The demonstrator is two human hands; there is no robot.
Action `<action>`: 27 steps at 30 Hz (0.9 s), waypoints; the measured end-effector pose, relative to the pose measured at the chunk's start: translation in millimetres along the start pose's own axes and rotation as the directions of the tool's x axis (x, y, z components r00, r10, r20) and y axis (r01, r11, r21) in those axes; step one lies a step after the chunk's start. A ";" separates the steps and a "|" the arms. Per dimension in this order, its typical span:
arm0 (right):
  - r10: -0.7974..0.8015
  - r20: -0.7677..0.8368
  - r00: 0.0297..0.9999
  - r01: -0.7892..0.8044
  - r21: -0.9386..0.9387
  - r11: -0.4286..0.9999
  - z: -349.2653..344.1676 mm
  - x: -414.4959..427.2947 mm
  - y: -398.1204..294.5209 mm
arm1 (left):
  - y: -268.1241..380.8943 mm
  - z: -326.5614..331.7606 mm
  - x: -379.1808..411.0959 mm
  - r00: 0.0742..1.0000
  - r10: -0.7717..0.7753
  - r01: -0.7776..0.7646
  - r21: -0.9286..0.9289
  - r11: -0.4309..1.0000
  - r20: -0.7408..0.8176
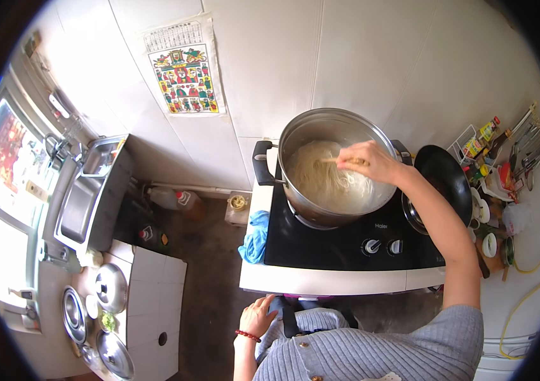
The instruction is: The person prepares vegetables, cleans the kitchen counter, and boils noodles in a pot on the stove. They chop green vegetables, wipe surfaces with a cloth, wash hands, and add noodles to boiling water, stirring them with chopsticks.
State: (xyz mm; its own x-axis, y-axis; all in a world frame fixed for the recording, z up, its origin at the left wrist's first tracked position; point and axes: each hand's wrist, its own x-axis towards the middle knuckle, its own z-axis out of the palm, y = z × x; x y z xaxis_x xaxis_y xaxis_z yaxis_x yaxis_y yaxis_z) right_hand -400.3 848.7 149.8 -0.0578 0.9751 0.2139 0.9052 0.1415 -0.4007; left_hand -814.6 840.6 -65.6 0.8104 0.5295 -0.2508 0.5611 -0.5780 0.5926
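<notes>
My right hand [367,160] grips wooden chopsticks [329,160] over a large stainless-steel stockpot [315,216]. The tips of the chopsticks reach into thin pale noodles [310,176] lying in cloudy liquid. The pot stands on the left burner of a black Haier gas hob [327,252]; its handles are black. My left hand [254,316] hangs at my side before the counter edge, fingers loosely extended and thumb apart, with nothing in it. A red bead bracelet circles that wrist.
A black wok [441,183] rests on the right burner, under my right forearm. Crumpled blue cloth [254,238] lies left of the hob. Bottles [479,138] and utensils [529,143] line the right wall. At left are a steel sink [79,209] and a tiled counter [155,305] with pot lids [111,288].
</notes>
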 end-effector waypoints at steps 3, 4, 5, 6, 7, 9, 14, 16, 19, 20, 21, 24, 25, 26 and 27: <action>0.110 -0.031 0.993 -0.112 -0.085 0.990 -9.7 16.5 6.9 | -2.3 2.0 -2.6 1.000 0.000 0.000 -0.004 1.000 -0.018; 0.122 -0.077 0.989 -0.124 -0.013 0.992 -9.9 19.7 9.7 | -0.8 1.2 -2.4 1.000 -0.002 0.002 0.000 1.000 -0.014; 0.161 -0.088 0.983 -0.159 0.024 0.987 -8.8 22.0 13.6 | 0.3 0.8 -2.1 1.000 -0.002 0.002 0.005 1.000 -0.009; 0.202 -0.099 0.974 -0.197 0.059 0.979 -7.0 22.8 18.6 | 0.6 1.2 -1.1 1.000 0.003 -0.003 0.006 1.000 -0.001; 0.246 -0.109 0.963 -0.236 0.094 0.967 -4.6 21.3 23.5 | 0.7 1.9 0.3 1.000 0.010 -0.010 0.008 1.000 0.007; 0.284 -0.043 0.958 -0.278 0.113 0.954 0.2 12.1 31.3 | 2.6 2.1 3.1 0.999 0.030 -0.031 0.010 0.999 0.024; 0.340 0.096 0.936 -0.350 0.128 0.928 -6.5 -22.6 12.8 | 10.9 2.8 11.5 0.993 0.092 -0.095 0.039 0.995 0.076; 0.299 0.150 0.943 -0.320 0.146 0.936 -18.0 -37.1 -1.0 | 17.1 3.8 16.4 0.986 0.117 -0.122 0.042 0.992 0.115; 0.311 0.230 0.922 -0.345 0.127 0.930 -35.8 -50.4 -15.4 | 29.3 5.7 24.6 0.978 0.140 -0.149 0.048 0.988 0.155; 0.318 0.223 0.922 -0.363 0.205 0.909 -39.1 -54.4 -14.5 | 33.6 6.4 26.6 0.976 0.143 -0.153 0.050 0.987 0.164; 0.338 0.166 0.926 -0.371 0.255 0.893 -42.3 -56.8 -13.3 | 37.9 7.7 28.4 0.976 0.144 -0.155 0.057 0.986 0.165; 0.401 0.023 0.916 -0.381 0.371 0.847 -47.6 -57.3 -7.5 | 47.4 14.1 31.1 0.976 0.143 -0.156 0.070 0.985 0.162; 0.380 0.077 0.922 -0.379 0.380 0.844 -45.5 -56.6 -6.4 | 47.5 19.0 31.2 0.976 0.144 -0.157 0.069 0.985 0.161; 0.355 0.130 0.926 -0.378 0.389 0.841 -40.7 -55.6 -6.2 | 48.8 23.2 30.2 0.977 0.145 -0.158 0.067 0.985 0.159; 0.326 0.181 0.928 -0.372 0.402 0.837 -33.6 -52.4 -4.0 | 52.5 24.2 27.5 0.977 0.149 -0.162 0.071 0.984 0.155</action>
State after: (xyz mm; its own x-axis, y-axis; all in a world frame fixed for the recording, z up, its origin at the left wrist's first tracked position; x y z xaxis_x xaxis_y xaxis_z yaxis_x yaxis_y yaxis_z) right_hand -386.7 791.4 170.2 0.1648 0.9819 -0.0937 0.6098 -0.1761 -0.7728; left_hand -758.8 809.8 -59.9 0.9014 0.3344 -0.2751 0.4330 -0.6988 0.5693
